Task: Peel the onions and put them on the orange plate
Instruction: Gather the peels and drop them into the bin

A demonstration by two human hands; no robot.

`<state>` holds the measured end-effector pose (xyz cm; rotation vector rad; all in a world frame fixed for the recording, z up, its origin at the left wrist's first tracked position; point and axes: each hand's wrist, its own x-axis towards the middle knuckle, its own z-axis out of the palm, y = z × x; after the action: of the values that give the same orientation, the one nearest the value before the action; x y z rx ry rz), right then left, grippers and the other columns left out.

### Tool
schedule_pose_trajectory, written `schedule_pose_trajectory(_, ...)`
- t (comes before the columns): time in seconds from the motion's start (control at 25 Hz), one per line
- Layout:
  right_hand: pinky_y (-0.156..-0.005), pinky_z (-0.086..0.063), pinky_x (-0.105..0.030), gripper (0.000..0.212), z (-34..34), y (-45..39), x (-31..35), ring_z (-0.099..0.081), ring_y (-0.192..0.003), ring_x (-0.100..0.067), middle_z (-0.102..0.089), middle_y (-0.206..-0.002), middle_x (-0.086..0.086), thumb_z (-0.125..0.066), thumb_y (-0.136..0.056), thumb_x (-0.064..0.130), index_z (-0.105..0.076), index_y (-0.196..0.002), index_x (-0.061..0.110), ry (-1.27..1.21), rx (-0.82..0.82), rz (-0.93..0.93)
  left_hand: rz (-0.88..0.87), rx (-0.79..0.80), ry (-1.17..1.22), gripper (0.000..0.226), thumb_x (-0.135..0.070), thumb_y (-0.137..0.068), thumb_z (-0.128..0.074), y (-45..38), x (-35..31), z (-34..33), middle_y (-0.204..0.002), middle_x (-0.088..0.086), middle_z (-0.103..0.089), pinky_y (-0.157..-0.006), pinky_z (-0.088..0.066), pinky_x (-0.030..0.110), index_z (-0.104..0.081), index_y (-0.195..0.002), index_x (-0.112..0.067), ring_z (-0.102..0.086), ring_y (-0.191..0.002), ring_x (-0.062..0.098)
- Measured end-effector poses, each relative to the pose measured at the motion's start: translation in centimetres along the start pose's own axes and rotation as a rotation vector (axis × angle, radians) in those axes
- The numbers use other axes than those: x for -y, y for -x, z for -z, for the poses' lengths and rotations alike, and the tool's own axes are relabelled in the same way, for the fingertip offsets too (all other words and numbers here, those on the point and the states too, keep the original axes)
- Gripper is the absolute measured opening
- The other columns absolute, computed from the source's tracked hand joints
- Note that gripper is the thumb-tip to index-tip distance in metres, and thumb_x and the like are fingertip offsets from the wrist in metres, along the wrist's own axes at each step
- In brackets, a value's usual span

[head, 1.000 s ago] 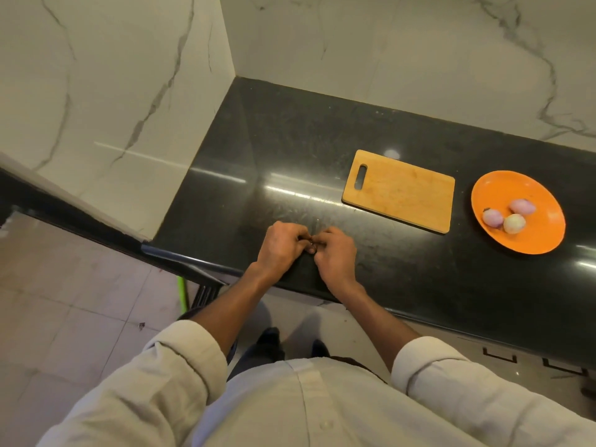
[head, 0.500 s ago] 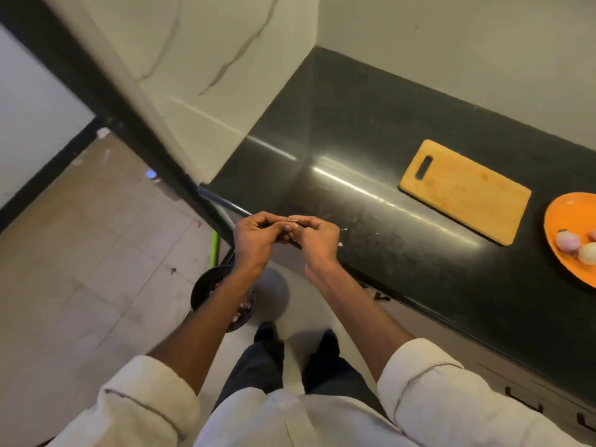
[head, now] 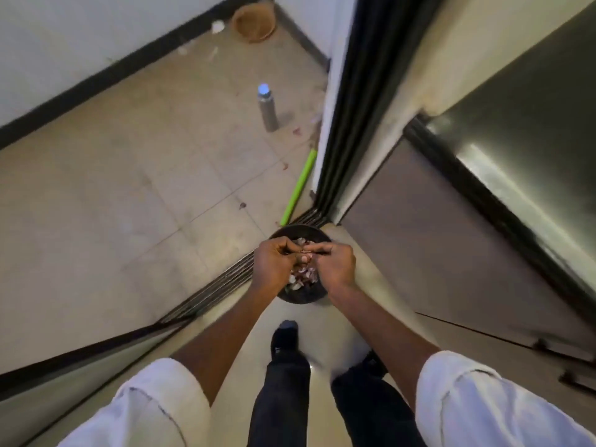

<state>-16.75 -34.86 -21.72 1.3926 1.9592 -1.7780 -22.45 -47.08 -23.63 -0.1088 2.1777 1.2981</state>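
Head camera: single wide-angle view, steep downward pitch.
Mounted at head height, it faces down past both forearms to the beige tiled floor (head: 135,195); the round dark bin (head: 301,296) lies near centre, the black polished bench (head: 529,124) at right edge.

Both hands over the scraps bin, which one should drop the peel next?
Probably right. The right hand pinches a thin strip, likely peel, over the black bin of onion skins. The left hand curls round something small, likely the onion, mostly hidden. Close call: both are above the bin.
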Motion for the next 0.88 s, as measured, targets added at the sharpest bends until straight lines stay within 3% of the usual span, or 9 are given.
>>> schedule_pose_trajectory(0.12,-0.074,-0.051,-0.008,0.019,-6.3,-7.1,-7.0,-0.065,-0.080,0.000,-0.077,-0.094,0.003,-0.073,-0.091,-0.002,-0.084,-0.101,0.011,0.158,0.005,0.008,0.035,0.010,-0.151,0.027,-0.001,-0.082,-0.087,-7.0,9.8,-1.5,-0.086,-0.001,-0.081,-0.086,-0.063,0.037,-0.082,-0.080,-0.027,-0.078,-0.087,0.023)
schedule_pose_trajectory(0.28,-0.102,-0.053,-0.029,0.024,-11.2,-14.6,-15.3,-0.069,-0.112,-0.017,-0.079,-0.113,-0.004,-0.065,-0.095,-0.001,-0.082,-0.108,0.010,0.328,-0.016,0.054,-0.004,0.149,-0.435,0.024,-0.002,-0.097,-0.066,-13.6,19.0,-4.1,-0.109,0.012,-0.079,-0.087,-0.054,0.033,-0.080,-0.113,-0.012,-0.074,-0.104,0.031)
schedule_pose_trajectory(0.36,-0.097,-0.052,-0.025,0.026,-12.1,-16.6,-17.9,-0.069,-0.112,-0.019,-0.079,-0.115,-0.005,-0.063,-0.096,-0.001,-0.082,-0.109,0.009,0.414,-0.016,0.046,-0.036,0.123,-0.554,0.023,-0.005,-0.099,-0.063,-14.6,21.0,-4.5,-0.112,0.006,-0.076,-0.086,-0.050,0.031,-0.077,-0.115,-0.014,-0.070,-0.103,0.022)
schedule_pose_trajectory(0.48,-0.089,-0.054,-0.023,0.026,-11.2,-16.2,-18.1,-0.069,-0.098,-0.013,-0.080,-0.103,-0.001,-0.066,-0.092,-0.005,-0.084,-0.098,0.013,0.297,-0.102,-0.052,0.044,0.017,-0.439,0.018,-0.006,-0.098,-0.067,-13.4,19.7,-4.6,-0.104,-0.001,-0.072,-0.083,-0.050,0.027,-0.080,-0.108,-0.013,-0.059,-0.094,0.013)
schedule_pose_trajectory(0.64,-0.079,-0.059,-0.026,0.037,-8.9,-13.4,-13.9,-0.068,-0.094,-0.014,-0.075,-0.094,0.007,-0.065,-0.089,-0.008,-0.078,-0.077,0.024,-0.005,-0.068,-0.209,0.064,-0.024,-0.288,0.020,-0.004,-0.098,-0.067,-10.6,14.3,-4.1,-0.105,-0.005,-0.075,-0.079,-0.042,0.006,-0.079,-0.111,-0.013,-0.064,-0.097,0.010)
schedule_pose_trajectory(0.76,-0.091,-0.063,-0.040,0.038,-5.5,-10.1,-9.7,-0.073,-0.098,-0.020,-0.079,-0.098,0.002,-0.064,-0.087,-0.005,-0.079,-0.075,0.027,-0.060,-0.131,-0.182,-0.027,-0.056,-0.259,0.037,-0.001,-0.095,-0.063,-7.1,8.5,-2.7,-0.123,0.002,-0.077,-0.095,-0.047,0.020,-0.075,-0.127,-0.016,-0.070,-0.113,0.016)
schedule_pose_trajectory(0.88,-0.093,-0.063,-0.046,0.027,-0.7,-4.4,-4.7,-0.077,-0.095,-0.021,-0.080,-0.094,0.001,-0.070,-0.092,0.003,-0.080,-0.086,0.027,-0.191,-0.182,-0.060,-0.191,-0.077,-0.248,0.030,-0.009,-0.103,-0.058,-2.9,2.2,-2.1,-0.124,0.000,-0.075,-0.103,-0.051,0.029,-0.074,-0.128,-0.016,-0.067,-0.116,0.015)
